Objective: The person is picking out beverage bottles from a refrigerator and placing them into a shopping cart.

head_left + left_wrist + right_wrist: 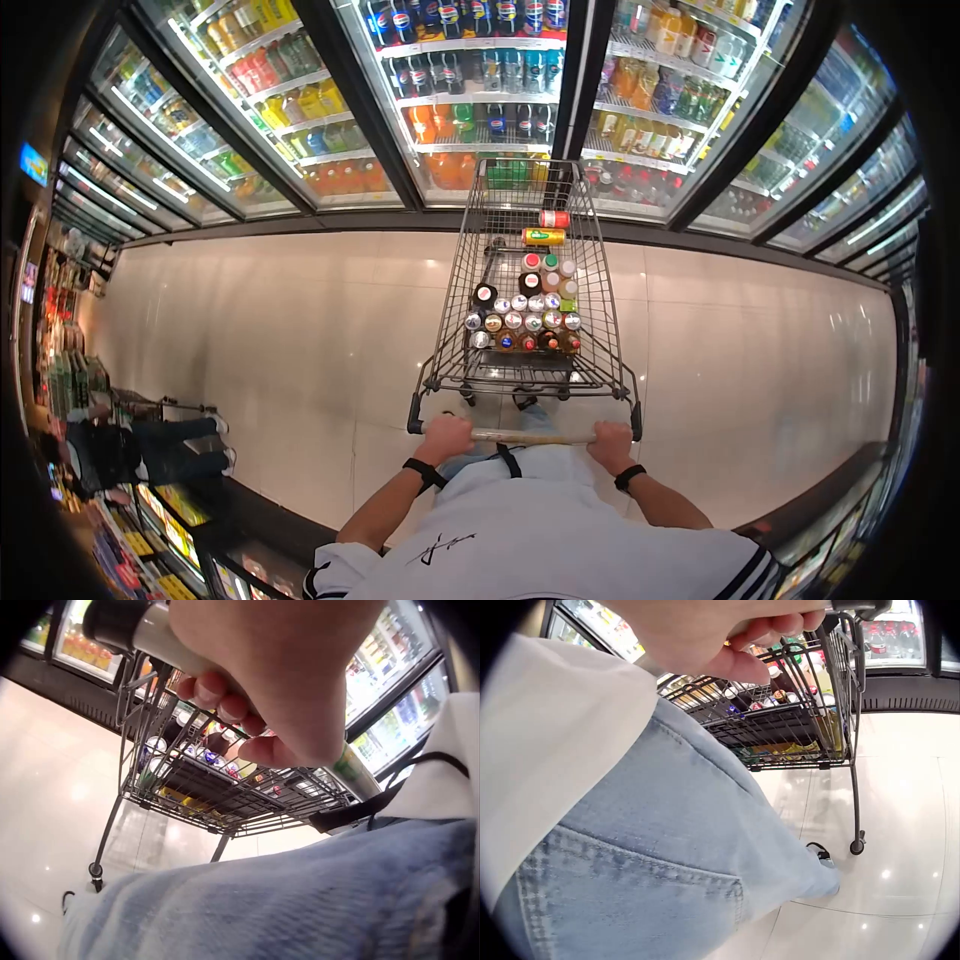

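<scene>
Both hands grip the handlebar (530,437) of a wire shopping cart (450,300). My left hand (447,440) holds the bar near its left end, fingers curled round it, as the left wrist view shows the hand (277,682) from below. Near the right end, my right hand (609,446) wraps the bar; its curled fingers (784,626) show in the right wrist view. Inside the basket, several bottles and cans (520,312) stand packed toward the handle end. A yellow can (543,237) and a red can (554,218) lie on their sides farther forward.
Glass-door drink coolers (480,100) line the wall ahead, right at the cart's front end. Pale floor tiles (270,330) spread to both sides. At the left, another person (150,450) stands with a cart (160,402). More shelves (170,520) stand behind at the lower left.
</scene>
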A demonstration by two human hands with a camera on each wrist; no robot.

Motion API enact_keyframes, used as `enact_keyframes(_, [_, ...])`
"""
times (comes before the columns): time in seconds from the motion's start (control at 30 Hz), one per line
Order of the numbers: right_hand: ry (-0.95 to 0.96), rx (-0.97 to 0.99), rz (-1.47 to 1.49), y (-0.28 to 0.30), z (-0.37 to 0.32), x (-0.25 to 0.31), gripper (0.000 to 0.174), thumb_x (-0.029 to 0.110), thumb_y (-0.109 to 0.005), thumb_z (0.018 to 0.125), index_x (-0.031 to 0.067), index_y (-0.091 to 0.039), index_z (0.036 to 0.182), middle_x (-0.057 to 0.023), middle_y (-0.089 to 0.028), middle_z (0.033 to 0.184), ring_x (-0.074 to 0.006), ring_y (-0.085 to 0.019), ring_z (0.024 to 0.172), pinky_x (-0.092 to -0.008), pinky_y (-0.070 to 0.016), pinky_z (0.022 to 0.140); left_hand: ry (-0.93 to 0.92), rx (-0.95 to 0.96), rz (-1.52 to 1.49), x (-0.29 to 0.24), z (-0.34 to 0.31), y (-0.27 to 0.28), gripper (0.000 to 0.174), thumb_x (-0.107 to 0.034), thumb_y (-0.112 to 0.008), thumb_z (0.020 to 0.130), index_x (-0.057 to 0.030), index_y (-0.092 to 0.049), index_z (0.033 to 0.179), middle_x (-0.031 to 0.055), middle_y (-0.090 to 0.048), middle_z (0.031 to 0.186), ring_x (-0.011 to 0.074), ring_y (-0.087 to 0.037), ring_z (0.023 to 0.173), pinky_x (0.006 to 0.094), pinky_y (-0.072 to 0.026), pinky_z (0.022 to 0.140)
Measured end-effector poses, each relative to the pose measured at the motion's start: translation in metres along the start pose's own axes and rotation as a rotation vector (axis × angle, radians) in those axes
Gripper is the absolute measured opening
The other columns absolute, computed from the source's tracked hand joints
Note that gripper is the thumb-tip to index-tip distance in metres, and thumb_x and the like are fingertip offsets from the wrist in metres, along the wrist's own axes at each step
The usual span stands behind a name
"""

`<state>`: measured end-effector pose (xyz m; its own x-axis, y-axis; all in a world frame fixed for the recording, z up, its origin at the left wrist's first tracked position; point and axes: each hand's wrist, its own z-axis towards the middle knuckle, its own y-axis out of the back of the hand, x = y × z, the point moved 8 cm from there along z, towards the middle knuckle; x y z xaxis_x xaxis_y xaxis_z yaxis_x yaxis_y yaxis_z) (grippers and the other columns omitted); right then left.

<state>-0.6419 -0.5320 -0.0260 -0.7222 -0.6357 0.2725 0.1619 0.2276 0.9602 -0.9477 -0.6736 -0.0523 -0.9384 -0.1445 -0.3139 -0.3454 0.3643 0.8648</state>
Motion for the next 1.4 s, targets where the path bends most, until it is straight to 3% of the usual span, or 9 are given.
enact_keyframes(0.27, [-0.279,-0.071,-0.128,0.001,-0.013,0.056,0.017,0.015,-0.068,0.055,0.0105,-0.055,0.064,-0.0087,-0.057,0.066,-0.0314,-0.057,0.067,-0.0453,-0.0411,0.063,-0.233,0.106,0.026,0.038,0.017,0.050,0.021,-0.023,-0.063,0.067,-0.0034,-0.070,0.071,0.0177,-0.068,0.072,0.0338,-0.068,0.068,0.0456,-0.0555,0.064])
enact_keyframes(0.4, [-0.385,-0.100,-0.099,0.002,-0.011,0.101,0.014,0.012,-0.067,0.058,0.0077,-0.056,0.066,-0.0124,-0.057,0.064,-0.0351,-0.058,0.064,-0.0472,-0.0429,0.060,-0.366,0.101,0.030,0.064,0.023,0.080,0.020,-0.022,-0.064,0.066,-0.0041,-0.071,0.071,0.0171,-0.069,0.072,0.0329,-0.069,0.069,0.0443,-0.0556,0.067])
enact_keyframes(0.7, [-0.640,-0.130,-0.051,-0.015,-0.017,0.182,0.011,0.013,-0.065,0.062,0.0070,-0.058,0.067,-0.0142,-0.060,0.065,-0.0364,-0.059,0.063,-0.0484,-0.0452,0.060,-0.585,0.187,0.176,0.111,0.054,0.100,0.016,-0.021,-0.066,0.064,-0.0063,-0.069,0.066,0.0151,-0.069,0.072,0.0321,-0.069,0.068,0.0422,-0.0553,0.064])
enact_keyframes(0.77, [-0.674,-0.111,-0.045,-0.023,-0.020,0.191,0.011,0.013,-0.065,0.062,0.0071,-0.057,0.067,-0.0142,-0.059,0.065,-0.0365,-0.059,0.063,-0.0485,-0.0453,0.060,-0.659,0.097,0.149,0.115,0.063,0.100,0.022,-0.027,-0.067,0.063,-0.0054,-0.066,0.067,0.0144,-0.065,0.061,0.0327,-0.067,0.059,0.0430,-0.0546,0.059])
enact_keyframes(0.87, [-0.694,-0.107,-0.045,-0.024,-0.012,0.203,0.011,0.014,-0.065,0.062,0.0075,-0.056,0.065,-0.0141,-0.058,0.063,-0.0367,-0.059,0.062,-0.0481,-0.0452,0.059,-0.731,0.044,0.164,0.118,0.075,0.113,0.021,-0.027,-0.067,0.062,-0.0064,-0.064,0.063,0.0144,-0.065,0.061,0.0330,-0.066,0.057,0.0431,-0.0535,0.057])
enact_keyframes(1.07, [-0.712,-0.290,0.018,-0.030,-0.024,0.189,0.013,0.012,-0.065,0.061,0.0078,-0.052,0.060,-0.0153,-0.054,0.060,-0.0372,-0.055,0.057,-0.0481,-0.0435,0.054,-0.795,0.135,0.305,0.093,0.111,0.100,0.022,-0.027,-0.064,0.064,-0.0068,-0.063,0.070,0.0129,-0.065,0.062,0.0314,-0.066,0.056,0.0413,-0.0530,0.055])
enact_keyframes(1.1, [-0.747,-0.280,0.024,-0.019,-0.009,0.200,0.013,0.012,-0.065,0.061,0.0078,-0.052,0.060,-0.0153,-0.054,0.060,-0.0372,-0.055,0.057,-0.0481,-0.0435,0.054,-0.819,0.150,0.335,0.099,0.123,0.119,0.022,-0.027,-0.063,0.064,-0.0064,-0.064,0.073,0.0126,-0.066,0.063,0.0304,-0.067,0.057,0.0399,-0.0535,0.055])
enact_keyframes(1.3, [-0.817,-0.248,0.113,-0.051,-0.012,0.147,0.019,0.023,-0.069,0.065,0.0076,-0.058,0.067,-0.0127,-0.059,0.068,-0.0351,-0.058,0.062,-0.0477,-0.0451,0.059,-0.907,0.079,0.408,0.058,0.189,0.109,0.024,-0.030,-0.063,0.063,-0.0075,-0.060,0.070,0.0113,-0.065,0.063,0.0303,-0.065,0.056,0.0405,-0.0526,0.054])
enact_keyframes(1.4, [-0.869,-0.263,0.095,-0.034,0.007,0.144,0.018,0.024,-0.068,0.066,0.0079,-0.059,0.067,-0.0128,-0.059,0.068,-0.0350,-0.058,0.062,-0.0483,-0.0453,0.059,-0.958,0.086,0.449,0.044,0.219,0.127,0.024,-0.031,-0.063,0.062,-0.0077,-0.060,0.070,0.0108,-0.065,0.064,0.0297,-0.065,0.056,0.0398,-0.0526,0.054])
